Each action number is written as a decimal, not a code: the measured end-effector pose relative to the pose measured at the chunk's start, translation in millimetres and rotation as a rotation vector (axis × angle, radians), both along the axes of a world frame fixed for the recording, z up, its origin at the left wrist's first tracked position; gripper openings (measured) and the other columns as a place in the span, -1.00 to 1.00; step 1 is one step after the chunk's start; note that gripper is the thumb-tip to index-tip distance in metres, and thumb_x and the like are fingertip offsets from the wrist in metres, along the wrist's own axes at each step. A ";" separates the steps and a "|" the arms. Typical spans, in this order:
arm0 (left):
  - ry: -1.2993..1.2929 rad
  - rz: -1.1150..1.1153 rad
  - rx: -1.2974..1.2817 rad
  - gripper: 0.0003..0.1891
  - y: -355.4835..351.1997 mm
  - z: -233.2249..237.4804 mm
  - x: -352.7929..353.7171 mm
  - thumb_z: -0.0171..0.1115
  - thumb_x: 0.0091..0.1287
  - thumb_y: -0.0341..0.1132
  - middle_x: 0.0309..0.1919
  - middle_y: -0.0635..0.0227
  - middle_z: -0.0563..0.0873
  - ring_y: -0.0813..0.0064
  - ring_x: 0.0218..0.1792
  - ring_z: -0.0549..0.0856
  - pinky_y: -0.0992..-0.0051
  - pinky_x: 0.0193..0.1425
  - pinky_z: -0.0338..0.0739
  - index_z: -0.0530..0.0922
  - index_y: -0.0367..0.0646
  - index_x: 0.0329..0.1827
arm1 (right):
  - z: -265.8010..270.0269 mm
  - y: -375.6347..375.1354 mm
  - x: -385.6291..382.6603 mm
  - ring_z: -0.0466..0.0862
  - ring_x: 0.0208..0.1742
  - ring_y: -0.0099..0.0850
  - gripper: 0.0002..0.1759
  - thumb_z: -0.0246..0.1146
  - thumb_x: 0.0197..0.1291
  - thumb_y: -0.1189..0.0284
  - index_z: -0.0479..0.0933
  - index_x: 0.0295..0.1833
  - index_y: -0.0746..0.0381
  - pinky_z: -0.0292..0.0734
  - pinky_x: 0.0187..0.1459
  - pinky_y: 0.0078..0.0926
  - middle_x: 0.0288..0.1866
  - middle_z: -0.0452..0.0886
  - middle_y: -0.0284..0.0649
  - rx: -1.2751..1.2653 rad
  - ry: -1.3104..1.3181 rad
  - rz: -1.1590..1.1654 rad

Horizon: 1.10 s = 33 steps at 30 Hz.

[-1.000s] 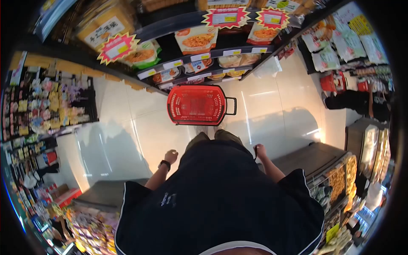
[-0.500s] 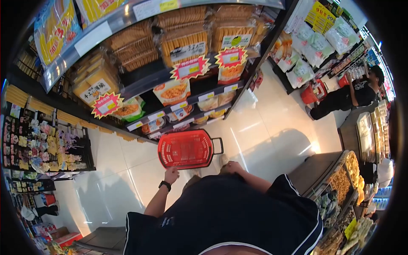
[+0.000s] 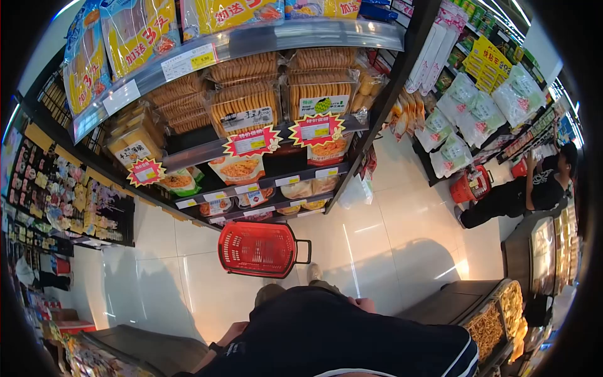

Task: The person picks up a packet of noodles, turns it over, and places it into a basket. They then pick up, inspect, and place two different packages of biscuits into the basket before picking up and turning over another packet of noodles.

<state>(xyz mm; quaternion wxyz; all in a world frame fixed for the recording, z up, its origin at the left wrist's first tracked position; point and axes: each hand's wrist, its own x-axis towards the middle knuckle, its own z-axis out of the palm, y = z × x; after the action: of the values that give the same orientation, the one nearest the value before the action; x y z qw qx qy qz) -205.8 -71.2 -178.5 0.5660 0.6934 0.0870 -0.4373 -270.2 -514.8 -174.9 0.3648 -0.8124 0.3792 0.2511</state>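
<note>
My left hand [image 3: 233, 332] hangs low beside my dark shirt, with a watch [image 3: 216, 347] on its wrist. Its fingers are mostly hidden. On the other side of my body, my right hand [image 3: 362, 305] hangs close to the shirt, its fingers too small and covered to read. Neither hand touches the red shopping basket [image 3: 231, 249], which stands on the floor in front of my feet with its black handle [image 3: 306, 251] out to the right. Nothing shows inside it. Behind it rises a shelf unit with packs of round biscuits [image 3: 244, 108] and, lower down, packaged foods [image 3: 237, 169].
Colourful bags [image 3: 139, 34] fill the top shelf. Hair accessories [image 3: 66, 195] hang at left. White bags [image 3: 468, 107] sit on a stand at right, near a person in black [image 3: 545, 188] and another red basket [image 3: 470, 186]. Bins of dried goods [image 3: 487, 330] border my right side.
My view has tilted up, so the shelves and basket sit lower in the picture. Both hands have drawn back toward my body and away from the basket.
</note>
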 end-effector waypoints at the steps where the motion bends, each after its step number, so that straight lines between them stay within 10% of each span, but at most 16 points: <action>1: 0.036 0.027 -0.031 -0.76 -6.8 15.2 1.3 0.25 0.24 -0.32 -0.33 0.04 0.73 0.53 -0.19 0.70 0.46 -0.10 0.56 0.65 -0.28 -0.11 | 6.5 1.3 -1.4 0.70 -0.27 -0.01 -0.41 0.13 0.24 -0.05 0.67 -0.27 0.33 0.54 -0.10 -0.10 -0.39 0.66 0.12 0.006 -0.019 -0.016; 7: 0.102 0.074 0.002 -0.78 -42.2 98.9 25.7 0.24 0.24 -0.39 -0.36 0.11 0.74 0.61 -0.20 0.67 0.49 -0.11 0.57 0.66 -0.30 -0.11 | 21.7 8.7 -1.7 0.73 -0.33 -0.25 -0.38 0.15 0.25 -0.09 0.68 -0.25 0.33 0.53 -0.16 -0.21 -0.48 0.66 0.04 0.043 -0.012 -0.202; 13: -0.324 -0.719 0.150 -0.82 -38.1 42.0 102.7 0.17 0.26 -0.42 -0.46 0.20 0.74 0.54 -0.37 0.71 0.47 -0.20 0.62 0.69 -0.32 -0.23 | -31.9 -10.4 -0.2 0.69 -0.42 -0.24 -0.46 0.16 0.28 0.02 0.68 -0.31 0.34 0.52 -0.19 -0.20 -0.52 0.64 0.06 0.192 -0.161 -0.204; 19: -0.668 -1.074 0.281 -0.76 -92.2 -16.0 169.0 0.14 0.27 -0.28 -0.47 0.06 0.69 0.18 -0.41 0.72 0.22 -0.26 0.60 0.66 -0.29 -0.31 | -34.5 -27.3 122.1 0.57 -0.59 -0.06 -0.44 0.14 0.31 0.10 0.52 -0.54 0.38 0.44 -0.42 -0.13 -0.63 0.52 0.05 -0.093 -0.528 0.420; 25: -1.053 -1.096 0.190 -0.70 -208.5 2.0 208.0 0.12 0.34 -0.16 -0.23 0.05 0.69 0.03 -0.16 0.66 0.13 -0.05 0.53 0.60 -0.22 -0.11 | 135.3 -67.7 318.5 0.52 -0.16 0.04 -0.84 0.22 0.09 0.51 0.48 -0.19 0.32 0.45 -0.11 -0.14 -0.29 0.50 0.01 -0.440 -1.456 0.436; 28: -1.181 -0.816 -0.051 -0.69 -234.4 28.6 223.2 0.16 0.35 -0.16 -0.25 0.04 0.69 0.09 -0.21 0.68 0.19 -0.09 0.56 0.60 -0.21 -0.02 | 251.3 -60.3 355.2 0.48 0.03 -0.02 -0.73 0.27 0.07 0.50 0.48 -0.08 0.31 0.43 0.05 -0.18 -0.08 0.50 0.00 -0.602 -1.588 0.585; 33: -1.002 -0.520 -0.041 -0.71 -232.6 31.5 225.1 0.18 0.34 -0.19 -0.34 0.14 0.71 0.27 -0.29 0.71 0.34 -0.18 0.58 0.62 -0.20 -0.02 | 299.7 -79.9 421.1 0.42 0.18 -0.07 -0.49 0.33 0.04 0.38 0.44 0.15 0.24 0.38 0.18 -0.12 0.11 0.45 -0.07 -0.894 -1.427 0.868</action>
<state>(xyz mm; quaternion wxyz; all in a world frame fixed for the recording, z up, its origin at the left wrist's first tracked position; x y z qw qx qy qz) 19.3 -303.7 -147.0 0.4251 0.8037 -0.3747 -0.1815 150.9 -594.7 124.8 0.0403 -0.9087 -0.2075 -0.3599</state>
